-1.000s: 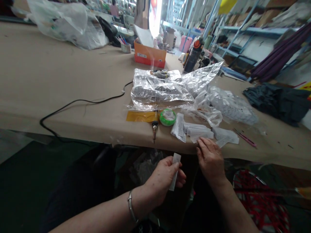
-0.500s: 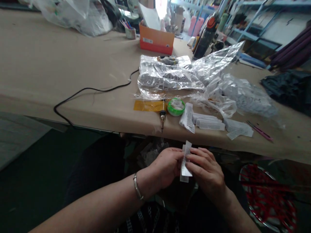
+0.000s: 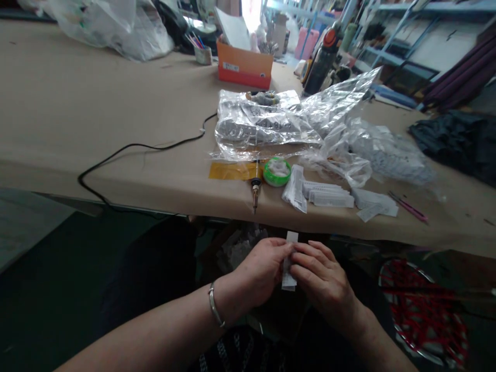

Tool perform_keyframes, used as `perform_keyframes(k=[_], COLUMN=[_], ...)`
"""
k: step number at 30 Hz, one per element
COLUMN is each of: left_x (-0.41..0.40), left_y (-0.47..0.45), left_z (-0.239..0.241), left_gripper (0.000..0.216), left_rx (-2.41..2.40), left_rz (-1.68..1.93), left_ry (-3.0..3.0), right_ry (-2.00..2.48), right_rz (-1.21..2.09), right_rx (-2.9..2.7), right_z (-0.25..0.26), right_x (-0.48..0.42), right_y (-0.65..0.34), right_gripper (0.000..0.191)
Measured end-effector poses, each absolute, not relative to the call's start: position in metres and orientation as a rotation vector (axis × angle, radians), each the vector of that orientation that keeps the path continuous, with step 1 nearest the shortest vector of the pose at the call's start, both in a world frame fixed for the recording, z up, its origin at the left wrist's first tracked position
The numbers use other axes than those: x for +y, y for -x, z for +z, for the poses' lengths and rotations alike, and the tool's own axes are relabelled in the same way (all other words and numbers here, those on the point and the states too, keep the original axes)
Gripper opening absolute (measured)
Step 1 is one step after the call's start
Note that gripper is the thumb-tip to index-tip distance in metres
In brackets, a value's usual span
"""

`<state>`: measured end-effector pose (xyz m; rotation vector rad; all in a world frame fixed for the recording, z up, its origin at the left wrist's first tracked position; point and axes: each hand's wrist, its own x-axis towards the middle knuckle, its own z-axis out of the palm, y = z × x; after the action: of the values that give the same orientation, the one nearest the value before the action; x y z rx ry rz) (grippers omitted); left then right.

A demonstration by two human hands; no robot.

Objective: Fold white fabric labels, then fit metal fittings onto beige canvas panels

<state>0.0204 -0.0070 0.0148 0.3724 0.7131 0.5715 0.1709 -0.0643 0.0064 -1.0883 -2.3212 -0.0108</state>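
Note:
Below the table's front edge, my left hand (image 3: 261,271) and my right hand (image 3: 323,281) meet, both pinched on a small stack of white printed labels (image 3: 289,261) held upright between them. More white labels (image 3: 329,195) lie in small piles on the brown table (image 3: 116,113) just above my hands. Beside them sit a green round tin (image 3: 277,171) and a soldering iron (image 3: 255,188) whose tip points at the table edge.
Clear plastic bags of labels (image 3: 267,124) and crumpled plastic (image 3: 383,152) lie behind the piles. A black cable (image 3: 127,152) runs left across the table. An orange box (image 3: 244,67), a black bottle (image 3: 321,59), dark cloth (image 3: 461,139) and pink tweezers (image 3: 408,206) are around. A red wire stool (image 3: 422,310) stands lower right.
A second ago my right hand was on the label piles at the table edge; it has come down with labels and joined my left hand on the stack.

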Motion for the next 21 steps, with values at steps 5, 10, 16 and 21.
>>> perform_keyframes(k=[5, 10, 16, 21], left_x=[-0.006, -0.006, -0.007, -0.008], left_y=[-0.019, -0.017, -0.017, -0.011], left_z=[0.016, 0.019, 0.016, 0.015], left_gripper=[0.016, 0.013, 0.016, 0.016], left_rx=[0.888, 0.934, 0.929, 0.879], left_rz=[0.481, 0.432, 0.419, 0.428], left_ry=[-0.436, -0.44, -0.46, -0.425], right_ry=[1.427, 1.963, 1.776, 1.457], right_rz=[-0.27, -0.677, -0.636, -0.254], right_rx=[-2.046, -1.866, -1.805, -1.668], right_z=[0.004, -0.007, -0.001, 0.014], right_x=[-0.054, -0.04, -0.036, -0.054], right_y=[-0.217, -0.292, -0.308, -0.234], right_gripper=[0.043, 0.045, 0.016, 0.018])
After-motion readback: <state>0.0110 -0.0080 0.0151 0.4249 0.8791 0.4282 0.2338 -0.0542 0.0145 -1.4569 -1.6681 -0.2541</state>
